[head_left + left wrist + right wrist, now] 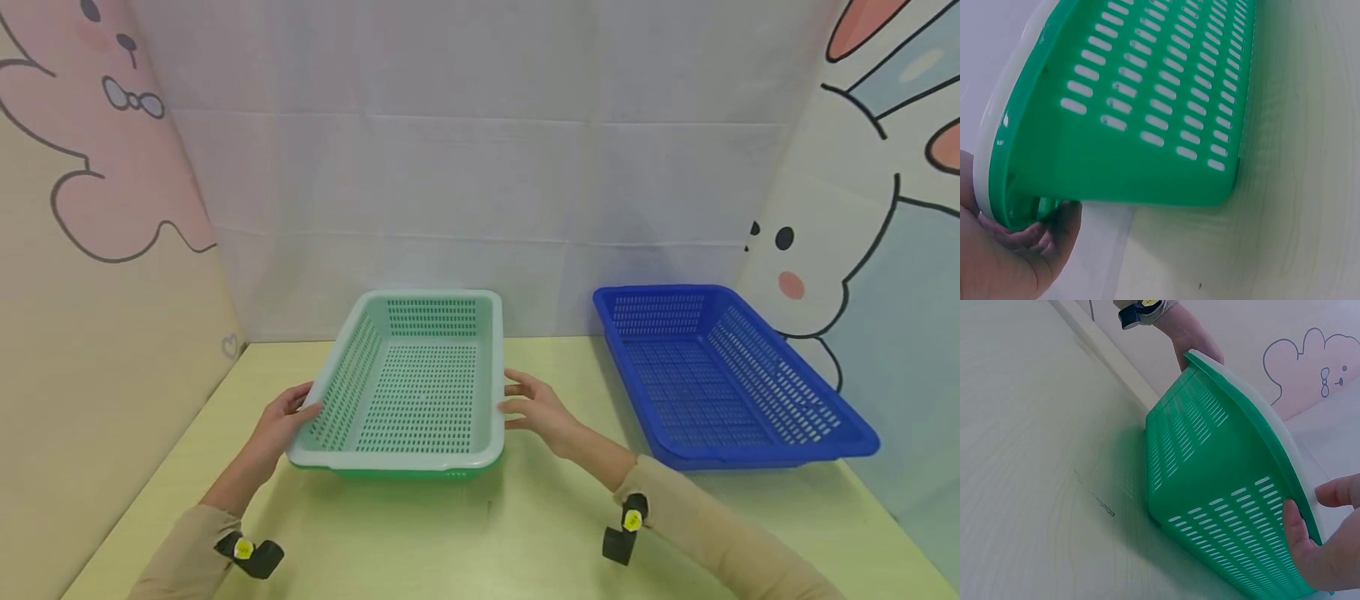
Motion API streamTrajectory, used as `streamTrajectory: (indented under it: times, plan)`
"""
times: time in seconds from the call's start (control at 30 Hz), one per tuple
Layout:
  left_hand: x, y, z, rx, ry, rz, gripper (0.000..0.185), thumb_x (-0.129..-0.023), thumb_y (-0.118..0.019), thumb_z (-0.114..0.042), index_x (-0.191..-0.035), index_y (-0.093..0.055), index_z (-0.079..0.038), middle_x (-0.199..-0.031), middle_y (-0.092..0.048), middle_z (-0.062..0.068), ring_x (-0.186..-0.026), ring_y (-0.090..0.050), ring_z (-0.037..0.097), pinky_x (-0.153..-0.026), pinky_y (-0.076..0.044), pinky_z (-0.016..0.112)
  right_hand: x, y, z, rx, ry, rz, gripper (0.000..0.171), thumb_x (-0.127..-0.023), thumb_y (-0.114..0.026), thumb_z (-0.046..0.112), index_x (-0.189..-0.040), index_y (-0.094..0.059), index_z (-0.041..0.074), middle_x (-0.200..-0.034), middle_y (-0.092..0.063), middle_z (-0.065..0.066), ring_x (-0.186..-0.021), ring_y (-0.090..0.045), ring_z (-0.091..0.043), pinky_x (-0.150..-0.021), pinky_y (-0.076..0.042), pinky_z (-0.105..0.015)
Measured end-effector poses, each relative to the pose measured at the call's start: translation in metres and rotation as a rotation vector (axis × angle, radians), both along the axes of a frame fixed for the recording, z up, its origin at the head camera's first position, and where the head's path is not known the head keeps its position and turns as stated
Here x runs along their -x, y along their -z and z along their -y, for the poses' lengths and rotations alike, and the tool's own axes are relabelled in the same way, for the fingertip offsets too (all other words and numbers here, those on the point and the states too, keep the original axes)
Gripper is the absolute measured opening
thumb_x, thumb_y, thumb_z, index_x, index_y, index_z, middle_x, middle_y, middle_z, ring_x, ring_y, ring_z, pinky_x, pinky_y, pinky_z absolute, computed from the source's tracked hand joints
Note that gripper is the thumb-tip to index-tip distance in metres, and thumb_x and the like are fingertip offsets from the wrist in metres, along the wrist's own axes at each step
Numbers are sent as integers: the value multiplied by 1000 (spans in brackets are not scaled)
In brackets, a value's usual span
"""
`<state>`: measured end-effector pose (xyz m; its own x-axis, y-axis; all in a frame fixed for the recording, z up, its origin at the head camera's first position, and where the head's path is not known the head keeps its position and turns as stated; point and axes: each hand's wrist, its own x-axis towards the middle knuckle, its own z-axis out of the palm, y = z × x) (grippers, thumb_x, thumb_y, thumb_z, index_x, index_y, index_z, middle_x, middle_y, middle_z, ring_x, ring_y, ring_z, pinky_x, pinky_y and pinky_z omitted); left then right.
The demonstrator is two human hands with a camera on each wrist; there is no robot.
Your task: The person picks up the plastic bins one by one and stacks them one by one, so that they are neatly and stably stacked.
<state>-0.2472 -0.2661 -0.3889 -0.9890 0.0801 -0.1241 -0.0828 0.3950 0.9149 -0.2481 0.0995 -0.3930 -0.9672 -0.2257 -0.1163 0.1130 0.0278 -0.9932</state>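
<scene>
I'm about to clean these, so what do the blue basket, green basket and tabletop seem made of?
Blue basket: likely moulded plastic, smooth; even slots, rounded corners. Green basket: probably plastic too; small shiny highlights on its rim. Tabletop: perhaps wood or laminate; faint grain-like streaks.

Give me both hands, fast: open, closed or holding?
Left hand: holding the white-rimmed green basket by its left side.
Right hand: holding the same basket by its right side.
</scene>
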Motion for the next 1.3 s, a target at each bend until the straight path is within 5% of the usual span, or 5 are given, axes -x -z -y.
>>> streamTrajectory:
  times: [0.37,0.7,0.9,1.07,1.3]
  plan:
    - [-1,-20,-18,211,-55,-14,56,-92,-38,-11,-139,-17,13,-139,-25,33,-108,-49,40,-80,-49,38,-10,-12,-31,-169,-100,-145,52,-88,-56,12,-135,-37,-2,-126,-45,-26,-110,-53,-31,-85,-51,-39]
    - [3,-52,-64,293,-102,-109,56,-89,-47,-10,-138,-27,7,-137,-31,30,-107,-50,40,-80,-49,48,-15,-47,-82,-291,-139,-240,50,-93,-51,21,-136,-36,0,-133,-42,-22,-120,-44,-37,-94,-45,-43]
    - [8,-65,-111,169,-29,-139,53,-91,-48,-9,-139,-30,0,-146,-24,22,-133,-23,39,-102,-31,53,-12,-56,-122,-386,-94,-299,50,-94,-49,24,-136,-35,1,-134,-41,-21,-118,-45,-35,-94,-44,-45]
    - [6,-74,-154,81,51,-157,51,-90,-51,-8,-138,-34,-3,-144,-32,15,-132,-29,33,-104,-33,47,-18,-65,-157,-470,-50,-310,53,-96,-47,26,-138,-31,-1,-135,-40,-24,-115,-49,-30,-92,-46,-44]
    - [2,-79,-204,-29,135,-162,53,-88,-55,-9,-137,-37,-5,-142,-37,12,-130,-34,30,-103,-35,44,-26,-72,-207,-617,50,-319,58,-95,-49,26,-139,-28,-4,-130,-41,-28,-90,-50,14,-77,-49,-16]
